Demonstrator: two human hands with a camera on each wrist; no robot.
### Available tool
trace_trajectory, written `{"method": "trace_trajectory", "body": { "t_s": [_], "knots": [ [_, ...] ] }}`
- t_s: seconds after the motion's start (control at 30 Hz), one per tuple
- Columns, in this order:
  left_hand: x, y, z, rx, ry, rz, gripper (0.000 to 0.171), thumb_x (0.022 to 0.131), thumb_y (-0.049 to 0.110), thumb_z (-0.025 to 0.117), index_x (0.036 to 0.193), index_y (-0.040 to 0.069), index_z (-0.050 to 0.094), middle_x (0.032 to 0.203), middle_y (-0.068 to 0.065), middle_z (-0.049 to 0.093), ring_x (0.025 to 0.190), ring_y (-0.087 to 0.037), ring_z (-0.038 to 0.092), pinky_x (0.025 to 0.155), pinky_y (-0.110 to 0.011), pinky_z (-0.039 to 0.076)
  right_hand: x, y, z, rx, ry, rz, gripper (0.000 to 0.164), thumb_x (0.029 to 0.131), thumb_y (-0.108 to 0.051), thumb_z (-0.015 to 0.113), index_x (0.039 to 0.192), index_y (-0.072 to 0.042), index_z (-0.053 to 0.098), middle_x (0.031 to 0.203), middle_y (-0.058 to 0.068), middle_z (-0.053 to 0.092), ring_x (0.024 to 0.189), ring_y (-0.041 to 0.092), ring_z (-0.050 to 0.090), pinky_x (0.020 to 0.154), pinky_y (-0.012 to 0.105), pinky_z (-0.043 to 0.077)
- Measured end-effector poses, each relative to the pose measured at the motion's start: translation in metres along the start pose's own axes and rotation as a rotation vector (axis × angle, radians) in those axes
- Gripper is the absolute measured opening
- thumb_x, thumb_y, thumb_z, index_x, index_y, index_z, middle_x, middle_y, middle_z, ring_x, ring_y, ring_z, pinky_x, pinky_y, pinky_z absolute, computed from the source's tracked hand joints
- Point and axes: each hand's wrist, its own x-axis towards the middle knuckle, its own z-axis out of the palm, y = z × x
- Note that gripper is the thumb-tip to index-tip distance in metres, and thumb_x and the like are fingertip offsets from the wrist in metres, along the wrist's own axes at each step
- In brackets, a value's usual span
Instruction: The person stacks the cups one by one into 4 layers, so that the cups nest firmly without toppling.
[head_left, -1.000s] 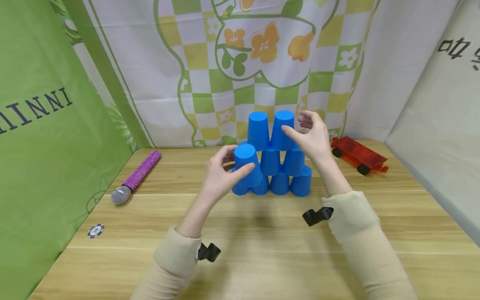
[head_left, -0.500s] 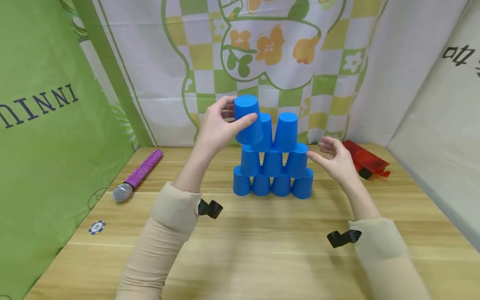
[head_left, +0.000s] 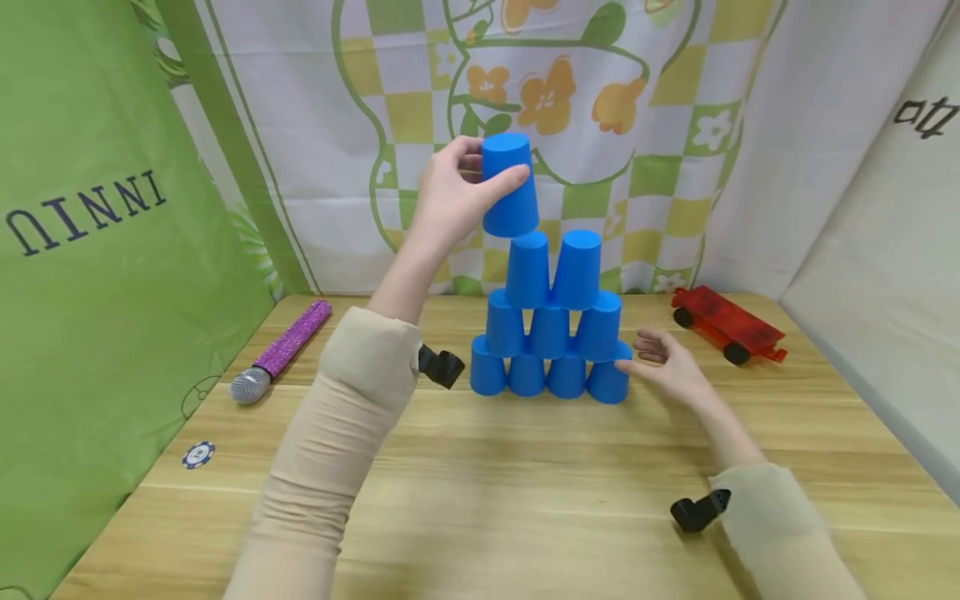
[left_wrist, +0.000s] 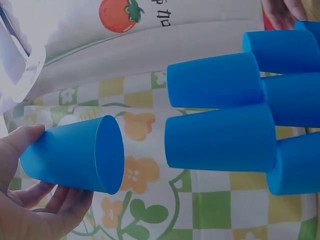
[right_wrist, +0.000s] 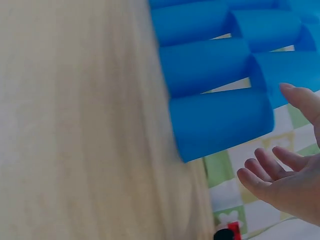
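Observation:
My left hand (head_left: 457,192) grips an upside-down blue cup (head_left: 510,196) by its sides, thumb on the near face and fingers behind. In the left wrist view this held cup (left_wrist: 75,155) is apart from the stack, its open rim facing the top row. Below it stands a pyramid of upside-down blue cups: two top cups (head_left: 528,271), a middle row (head_left: 550,332) of three, and a bottom row (head_left: 527,375) of several. My right hand (head_left: 671,367) is beside the bottom right cup (right_wrist: 222,122), fingers relaxed and holding nothing, thumb tip overlapping that cup in the head view.
A purple glitter microphone (head_left: 288,346) lies at the left of the wooden table (head_left: 525,500), with a poker chip (head_left: 198,455) nearer the front. At the back right sits a red toy cart (head_left: 727,321) with black wheels. A patterned curtain (head_left: 585,108) hangs behind the pyramid.
My left hand has lifted the cup from in front of the pyramid to above its top row. My right hand has dropped from the upper right cup to beside the bottom row.

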Motion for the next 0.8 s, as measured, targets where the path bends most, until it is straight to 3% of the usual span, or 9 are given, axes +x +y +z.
{"method": "trace_trajectory", "body": {
  "t_s": [0.2, 0.43, 0.8],
  "knots": [
    [0.01, 0.012, 0.012, -0.012, -0.006, 0.012, 0.056, 0.083, 0.039, 0.069, 0.128, 0.01, 0.051, 0.122, -0.008, 0.06, 0.11, -0.018, 0.058, 0.091, -0.033, 0.052, 0.002, 0.009, 0.008, 0.003, -0.026, 0.024, 0.078, 0.089, -0.029, 0.064, 0.144, 0.007, 0.022, 0.142, 0.033, 0.035, 0.129, 0.047, 0.039, 0.104, 0.056, 0.038],
    [0.016, 0.017, 0.033, 0.007, -0.031, -0.001, 0.055, 0.083, 0.039, 0.068, 0.127, 0.01, 0.051, 0.122, -0.007, 0.061, 0.11, -0.017, 0.058, 0.09, -0.033, 0.052, 0.001, 0.016, 0.013, -0.005, -0.032, -0.004, 0.072, 0.089, -0.025, 0.064, 0.14, 0.011, 0.028, 0.137, 0.035, 0.04, 0.123, 0.048, 0.044, 0.099, 0.056, 0.043],
    [0.018, 0.005, 0.055, 0.038, -0.029, -0.04, 0.055, 0.083, 0.04, 0.068, 0.126, 0.01, 0.051, 0.123, -0.007, 0.061, 0.11, -0.018, 0.059, 0.09, -0.034, 0.051, 0.005, 0.016, 0.017, -0.039, -0.037, 0.015, 0.066, 0.088, -0.025, 0.065, 0.135, 0.011, 0.036, 0.132, 0.035, 0.045, 0.121, 0.047, 0.046, 0.097, 0.055, 0.045]
  ]
}}
